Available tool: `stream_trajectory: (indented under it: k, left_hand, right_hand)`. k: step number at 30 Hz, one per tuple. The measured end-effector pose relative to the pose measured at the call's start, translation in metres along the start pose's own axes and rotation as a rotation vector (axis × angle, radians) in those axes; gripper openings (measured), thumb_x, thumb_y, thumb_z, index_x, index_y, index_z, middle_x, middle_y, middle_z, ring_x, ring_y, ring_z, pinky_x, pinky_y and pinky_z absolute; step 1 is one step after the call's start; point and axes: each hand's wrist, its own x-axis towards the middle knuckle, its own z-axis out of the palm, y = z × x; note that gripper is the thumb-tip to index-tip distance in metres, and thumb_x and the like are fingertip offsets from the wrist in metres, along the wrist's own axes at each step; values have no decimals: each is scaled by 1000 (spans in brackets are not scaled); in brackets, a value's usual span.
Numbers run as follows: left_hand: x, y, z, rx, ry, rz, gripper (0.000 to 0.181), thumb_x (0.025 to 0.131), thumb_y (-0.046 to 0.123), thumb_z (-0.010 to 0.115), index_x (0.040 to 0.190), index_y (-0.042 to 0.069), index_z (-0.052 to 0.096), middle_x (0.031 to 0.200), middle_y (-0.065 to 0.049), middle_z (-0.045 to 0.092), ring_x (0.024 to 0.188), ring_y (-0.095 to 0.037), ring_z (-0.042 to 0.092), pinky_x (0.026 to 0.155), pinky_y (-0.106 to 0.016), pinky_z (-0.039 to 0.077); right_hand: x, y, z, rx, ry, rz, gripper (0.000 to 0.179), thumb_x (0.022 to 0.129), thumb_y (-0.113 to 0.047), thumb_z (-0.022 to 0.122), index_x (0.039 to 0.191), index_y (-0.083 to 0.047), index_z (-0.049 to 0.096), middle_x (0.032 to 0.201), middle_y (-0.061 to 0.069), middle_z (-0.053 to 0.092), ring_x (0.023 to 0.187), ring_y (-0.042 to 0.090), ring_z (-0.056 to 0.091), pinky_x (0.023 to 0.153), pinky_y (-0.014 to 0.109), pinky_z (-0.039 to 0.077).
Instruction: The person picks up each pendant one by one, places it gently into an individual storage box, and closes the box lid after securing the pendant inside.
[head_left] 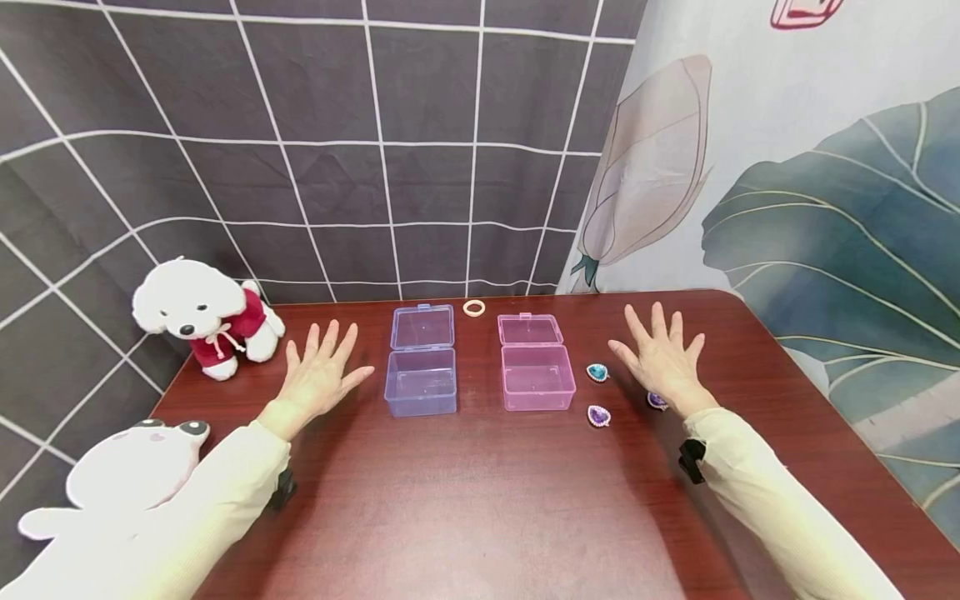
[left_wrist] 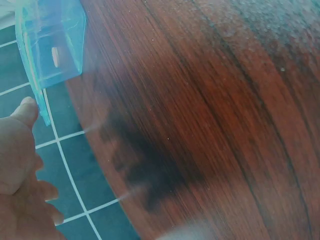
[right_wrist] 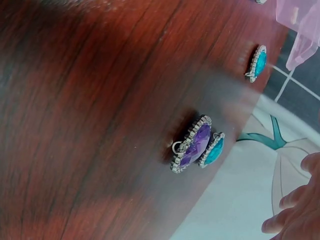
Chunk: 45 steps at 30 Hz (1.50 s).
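Four gems [head_left: 598, 416] lie right of the pink box [head_left: 538, 402], two close together by the right hand [head_left: 666, 362]. The left hand [head_left: 318, 379] is beside the blue box [head_left: 422, 406]. Both hands' fingers are spread wide, holding nothing. Gems this small, I'd judge, are best pinched singly, by their rims.

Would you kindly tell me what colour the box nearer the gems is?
That box is translucent pink, clearest in the head view.

A box [head_left: 422, 404] stands right of the left hand [head_left: 317, 375]. Two jewels [head_left: 597, 372] lie left of the right hand [head_left: 665, 360].
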Motion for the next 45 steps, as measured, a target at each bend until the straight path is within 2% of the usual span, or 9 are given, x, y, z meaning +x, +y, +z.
stream_trajectory:
  k: [5, 8, 12, 15, 20, 23, 30, 34, 45]
  left_hand:
    - [0, -1, -1, -18, -3, -7, 73, 91, 45, 53, 146, 4, 27, 149, -30, 21, 136, -53, 12, 106, -73, 8]
    - [1, -2, -1, -94, -21, -17, 75, 92, 45, 52, 147, 2, 25, 150, -30, 20, 137, -53, 11, 108, -72, 8]
    - [1, -2, -1, -361, -87, -34, 83, 92, 47, 53, 148, -3, 17, 152, -27, 16, 139, -48, 13, 113, -63, 14]
    - [-1, 0, 1, -603, -139, -37, 91, 89, 46, 59, 149, -2, 11, 154, -24, 15, 138, -44, 21, 115, -55, 21]
    - [-5, 3, 12, -976, -203, 75, 94, 86, 19, 68, 148, -5, 2, 154, -27, 8, 139, -45, 14, 115, -56, 17]
    - [-6, 6, 21, -1105, -241, 129, 100, 82, 9, 71, 147, -7, -4, 154, -28, 4, 141, -43, 5, 116, -57, 10]
    - [-6, 17, 34, -1195, -316, 110, 112, 77, 8, 76, 146, -5, -11, 155, -24, 0, 143, -39, 2, 117, -51, 10]
    - [-5, 20, 38, -1234, -306, 102, 111, 76, 3, 75, 146, -7, -10, 154, -27, -1, 143, -38, 2, 117, -47, 11]
    - [-2, 24, 46, -1244, -221, 85, 98, 76, -3, 72, 146, -8, 4, 153, -29, 10, 142, -39, 11, 116, -45, 18]
  right_hand:
    - [-1, 1, -1, 1, 1, 3, 72, 96, -55, 37, 149, -11, 20, 151, 34, 6, 135, 58, 0, 99, 81, -2]
    - [-1, 3, -3, 31, 7, 2, 70, 96, -53, 37, 149, -10, 21, 149, 35, 8, 135, 57, 1, 99, 81, -1]
    - [-3, 10, -8, 127, 27, 6, 65, 98, -47, 39, 148, -7, 24, 147, 36, 15, 136, 54, 8, 100, 80, 5]
    - [-6, 18, -10, 195, 77, -14, 58, 100, -36, 42, 144, -1, 30, 143, 37, 25, 133, 52, 20, 101, 75, 17]
    - [-10, 33, -10, 282, 126, -78, 45, 95, -18, 54, 132, 7, 45, 130, 34, 47, 118, 50, 43, 95, 64, 36]
    - [-12, 41, -5, 322, 94, -72, 40, 92, -14, 59, 125, 7, 52, 121, 31, 56, 108, 47, 53, 90, 59, 42]
    - [-10, 52, 8, 378, 10, -13, 39, 86, -14, 67, 118, 6, 60, 107, 26, 65, 87, 27, 62, 78, 36, 49]
    - [-5, 54, 12, 381, -4, -17, 37, 84, -17, 70, 113, 5, 63, 93, 20, 67, 77, 11, 56, 70, 28, 45]
    - [1, 54, 17, 409, -33, 10, 25, 82, -13, 71, 100, 4, 64, 77, 6, 57, 70, 11, 47, 65, 26, 39]
